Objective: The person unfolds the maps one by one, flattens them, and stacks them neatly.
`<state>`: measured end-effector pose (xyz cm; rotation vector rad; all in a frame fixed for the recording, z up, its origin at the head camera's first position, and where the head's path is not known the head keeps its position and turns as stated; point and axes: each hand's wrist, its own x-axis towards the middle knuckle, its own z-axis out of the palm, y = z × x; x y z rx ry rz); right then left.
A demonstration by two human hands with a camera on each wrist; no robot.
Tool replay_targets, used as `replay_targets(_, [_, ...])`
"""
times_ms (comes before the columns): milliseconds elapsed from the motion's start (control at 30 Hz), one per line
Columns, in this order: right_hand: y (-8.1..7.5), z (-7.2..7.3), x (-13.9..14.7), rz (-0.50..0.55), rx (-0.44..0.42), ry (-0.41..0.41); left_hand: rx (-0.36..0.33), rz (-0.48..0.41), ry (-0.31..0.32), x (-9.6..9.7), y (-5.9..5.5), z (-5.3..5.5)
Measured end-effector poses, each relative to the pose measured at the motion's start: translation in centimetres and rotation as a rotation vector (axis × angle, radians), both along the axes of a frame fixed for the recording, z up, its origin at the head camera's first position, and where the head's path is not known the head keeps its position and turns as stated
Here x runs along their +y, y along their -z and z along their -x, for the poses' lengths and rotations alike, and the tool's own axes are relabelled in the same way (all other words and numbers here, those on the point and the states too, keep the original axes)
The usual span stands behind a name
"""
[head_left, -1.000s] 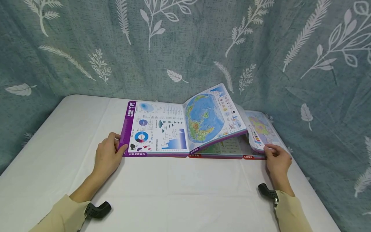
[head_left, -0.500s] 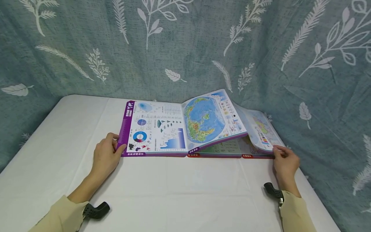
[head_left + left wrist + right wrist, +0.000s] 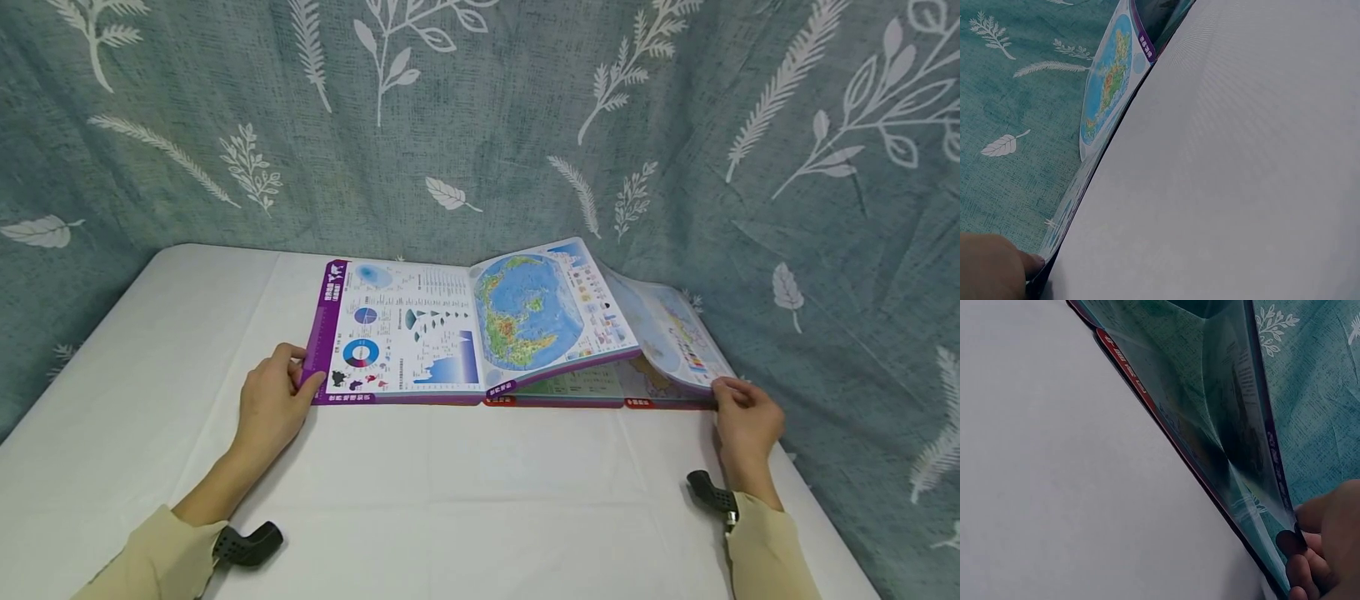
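A fold-out map (image 3: 442,292) with a purple left border lies across the far part of the table. Its left panel is flat, while the panel with the blue globe (image 3: 532,304) tilts up at a crease. The right panel (image 3: 660,325) slopes down from there. Beneath them shows a lower layer (image 3: 577,379) with red labels along its front edge. At the front left corner my left hand (image 3: 273,400) grips the map, thumb on top. My right hand (image 3: 750,421) pinches the upper layer's front right corner; in the right wrist view the thumb (image 3: 1319,512) presses that corner.
A white table (image 3: 450,492) carries the map. A teal curtain (image 3: 300,150) with white leaf prints hangs behind it and along the right side. Black wrist devices, left (image 3: 251,543) and right (image 3: 712,493), jut out beside the beige sleeves (image 3: 161,554).
My right hand has moved right, drawing the upper layer's corner with it. The globe panel's raised far edge has dropped and the fold has flattened somewhat. My left hand keeps its hold.
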<state>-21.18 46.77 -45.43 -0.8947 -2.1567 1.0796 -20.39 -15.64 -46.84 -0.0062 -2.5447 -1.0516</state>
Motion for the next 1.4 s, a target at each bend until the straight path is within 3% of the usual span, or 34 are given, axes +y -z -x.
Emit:
replay_targets(500, [0.3, -0.4, 0.9, -0.034, -0.017, 0.038, 0.025, 0.004, -0.013, -0.1, 0.0, 0.0])
replay_targets(1067, [0.5, -0.8, 2.6, -0.139, -0.108, 0.058, -0.019, -0.012, -0.017, 0.2, 0.0, 0.0])
replay_targets(1400, [0.6, -0.6, 2.8, -0.102, -0.130, 0.072, -0.011, -0.009, -0.030, 0.2, -0.2, 0.1])
